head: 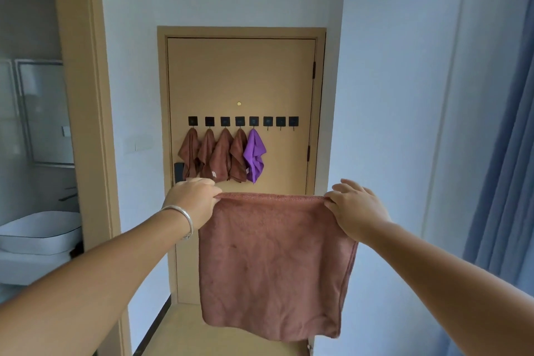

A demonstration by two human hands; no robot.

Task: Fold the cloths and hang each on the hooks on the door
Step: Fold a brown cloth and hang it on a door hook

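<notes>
A brown cloth (274, 263) hangs folded in front of me, held up by its top edge. My left hand (192, 201) pinches the top left corner and my right hand (354, 208) pinches the top right corner. Straight ahead stands the tan door (241, 75) with a row of several black hooks (242, 121). Several folded brown cloths (213, 156) hang from the left hooks, and a purple cloth (254, 154) hangs from the hook beside them. The three rightmost hooks (281, 121) are bare.
A doorway on the left opens onto a bathroom with a white basin (40, 233) and a mirror (46, 113). Blue curtains (502, 167) hang on the right. White walls flank the door, and a tan floor (179, 332) runs up to it.
</notes>
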